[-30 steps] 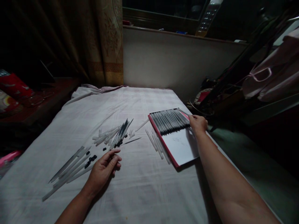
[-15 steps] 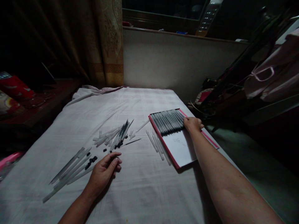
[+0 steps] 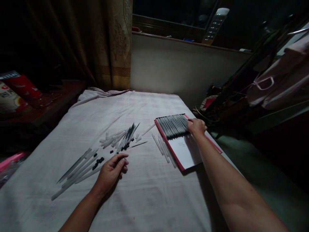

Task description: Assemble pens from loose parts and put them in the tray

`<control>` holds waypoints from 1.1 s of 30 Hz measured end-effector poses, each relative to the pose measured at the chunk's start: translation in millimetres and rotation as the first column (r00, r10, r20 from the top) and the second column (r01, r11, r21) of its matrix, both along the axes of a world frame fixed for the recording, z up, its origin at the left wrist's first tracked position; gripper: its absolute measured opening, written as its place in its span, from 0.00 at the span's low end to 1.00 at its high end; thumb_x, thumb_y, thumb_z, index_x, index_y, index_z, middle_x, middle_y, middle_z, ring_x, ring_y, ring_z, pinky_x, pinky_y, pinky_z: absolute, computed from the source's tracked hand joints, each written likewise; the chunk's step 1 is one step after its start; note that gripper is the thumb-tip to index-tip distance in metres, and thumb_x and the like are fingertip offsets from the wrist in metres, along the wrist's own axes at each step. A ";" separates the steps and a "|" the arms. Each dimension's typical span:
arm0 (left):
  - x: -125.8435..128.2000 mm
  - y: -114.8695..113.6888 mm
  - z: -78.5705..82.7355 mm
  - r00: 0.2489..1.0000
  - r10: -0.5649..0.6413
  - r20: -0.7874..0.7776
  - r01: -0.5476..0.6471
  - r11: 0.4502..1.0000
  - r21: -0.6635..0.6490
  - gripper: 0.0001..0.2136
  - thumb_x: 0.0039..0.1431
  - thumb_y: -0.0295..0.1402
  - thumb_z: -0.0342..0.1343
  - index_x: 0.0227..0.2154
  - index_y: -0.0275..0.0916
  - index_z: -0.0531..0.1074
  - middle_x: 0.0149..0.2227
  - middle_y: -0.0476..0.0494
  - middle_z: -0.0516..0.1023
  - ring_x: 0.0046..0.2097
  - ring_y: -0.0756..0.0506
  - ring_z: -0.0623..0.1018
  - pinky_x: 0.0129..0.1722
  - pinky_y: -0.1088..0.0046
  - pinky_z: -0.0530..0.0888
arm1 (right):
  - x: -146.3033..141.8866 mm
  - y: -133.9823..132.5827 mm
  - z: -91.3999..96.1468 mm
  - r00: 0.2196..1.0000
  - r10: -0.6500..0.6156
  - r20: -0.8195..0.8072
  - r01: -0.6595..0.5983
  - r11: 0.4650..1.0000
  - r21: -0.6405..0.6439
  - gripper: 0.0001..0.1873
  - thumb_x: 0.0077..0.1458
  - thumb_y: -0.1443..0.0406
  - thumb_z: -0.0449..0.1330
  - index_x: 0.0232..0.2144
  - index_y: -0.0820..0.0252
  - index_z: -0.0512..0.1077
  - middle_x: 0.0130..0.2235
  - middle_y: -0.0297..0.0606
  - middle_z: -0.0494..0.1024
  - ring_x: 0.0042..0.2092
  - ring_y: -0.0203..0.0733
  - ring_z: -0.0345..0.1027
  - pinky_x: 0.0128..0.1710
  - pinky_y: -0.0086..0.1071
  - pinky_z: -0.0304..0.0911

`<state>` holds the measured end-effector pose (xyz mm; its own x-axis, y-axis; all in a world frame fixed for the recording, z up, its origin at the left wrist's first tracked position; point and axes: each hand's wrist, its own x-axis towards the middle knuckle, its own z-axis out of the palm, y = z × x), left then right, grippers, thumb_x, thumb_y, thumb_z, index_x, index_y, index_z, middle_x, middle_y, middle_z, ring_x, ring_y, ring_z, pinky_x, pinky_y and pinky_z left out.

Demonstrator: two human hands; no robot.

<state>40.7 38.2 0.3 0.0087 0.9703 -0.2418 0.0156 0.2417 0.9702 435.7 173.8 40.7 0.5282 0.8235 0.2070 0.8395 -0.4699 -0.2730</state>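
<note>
A shallow red-edged box [image 3: 172, 152] with a white inside lies on the bed sheet, angled away from me. Clear-barrelled pens [image 3: 174, 125] with black ends fill its far half in a tight row. At the right end of this row, my right hand [image 3: 197, 126] is closed on a pen, mostly hidden by the fingers. My left hand [image 3: 113, 167] rests on the sheet, loosely curled, with a gap between thumb and forefinger and nothing visible in it. Beside it lie black caps [image 3: 98, 161] and long clear pen barrels [image 3: 78, 170]. Dark-filled refills [image 3: 129, 134] are heaped beyond.
More clear tubes [image 3: 163, 147] lie along the box's left side. A single refill [image 3: 138, 144] sits between heap and box. The sheet [image 3: 145, 199] drops off at the right edge. A dark red table [image 3: 70, 96] stands left; a bottle [image 3: 214, 27] is on the windowsill.
The view has shifted slightly, so the sheet's contents appear a little to the right. My right hand stays at the row's right end, and the left hand keeps its curled pose.
</note>
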 end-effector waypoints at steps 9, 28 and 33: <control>-1.2 0.7 -0.1 0.999 -0.026 0.048 0.025 0.999 0.020 0.23 0.47 0.52 0.63 0.39 0.38 0.75 0.29 0.47 0.75 0.25 0.51 0.73 0.20 0.79 0.64 | -128.6 -6.1 8.3 0.612 0.772 0.170 -0.751 0.635 -0.181 0.16 0.60 0.67 0.56 0.48 0.57 0.78 0.54 0.45 0.76 0.55 0.50 0.65 0.53 0.39 0.59; -2.9 1.0 -4.2 0.987 -0.106 0.117 0.103 0.994 0.033 0.20 0.50 0.47 0.61 0.40 0.38 0.74 0.31 0.47 0.75 0.26 0.51 0.73 0.20 0.80 0.63 | -183.5 -18.6 4.2 0.718 0.695 -0.035 -0.670 0.704 0.237 0.15 0.67 0.63 0.48 0.52 0.62 0.66 0.45 0.49 0.79 0.44 0.46 0.73 0.47 0.37 0.64; -2.8 -0.5 -7.8 0.993 -0.108 0.052 0.104 0.992 0.069 0.19 0.52 0.47 0.60 0.40 0.38 0.76 0.31 0.45 0.76 0.27 0.50 0.75 0.22 0.78 0.66 | -188.6 -58.3 -13.1 0.510 0.649 -0.565 -0.269 0.744 0.612 0.30 0.59 0.57 0.54 0.61 0.60 0.56 0.42 0.43 0.80 0.38 0.42 0.75 0.31 0.31 0.69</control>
